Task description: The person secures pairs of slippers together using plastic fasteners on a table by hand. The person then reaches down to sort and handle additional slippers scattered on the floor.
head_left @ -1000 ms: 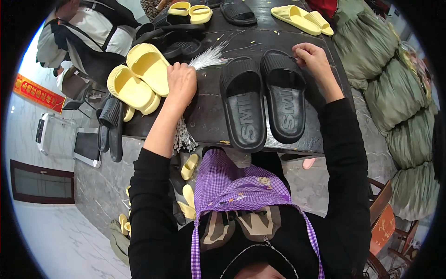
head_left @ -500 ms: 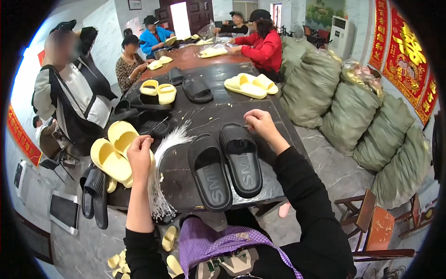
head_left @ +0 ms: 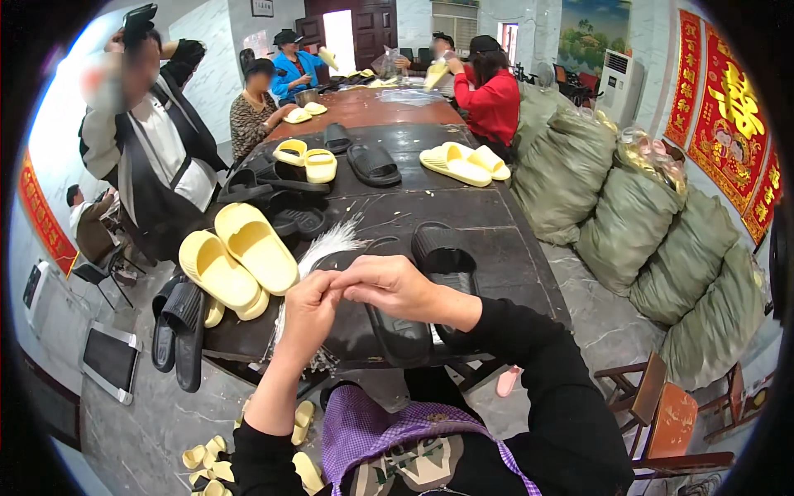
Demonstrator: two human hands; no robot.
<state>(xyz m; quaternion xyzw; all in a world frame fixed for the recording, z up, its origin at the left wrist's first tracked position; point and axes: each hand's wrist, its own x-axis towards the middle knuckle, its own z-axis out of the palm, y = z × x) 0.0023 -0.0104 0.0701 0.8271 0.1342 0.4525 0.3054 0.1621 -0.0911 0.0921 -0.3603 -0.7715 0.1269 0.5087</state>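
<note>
Centrally, both hands meet just above the near edge of the dark table (head_left: 496,248): the left hand (head_left: 310,307) and the right hand (head_left: 395,285) are brought fingertip to fingertip, each pinched closed on something very thin held between them, most likely one white strand drawn from the bundle of white fibres (head_left: 327,244); the strand itself is too fine to make out, so what the pinch contains is a judgement. The bundle lies on the table just beyond and slightly to the left of the hands, its long axis running from the near edge, below the left wrist, up and away to a feathered tip pointing toward the far right. The left hand is the nearer of the two to it and sits almost directly over its lower part. A pair of black slides (head_left: 434,264) lies under and just beyond the right hand, soles up or down cannot be told, long axes pointing away from the person; the right forearm covers their near ends. To the left of the bundle a pair of pale yellow slides (head_left: 240,252) rests side by side near the table's left edge, with further black slides (head_left: 178,331) hanging at that edge. Farther up the table are more yellow and black pairs, seated people at the far end, and a standing person (head_left: 149,157) at the left. Green sacks (head_left: 628,223) are stacked along the right side.
</note>
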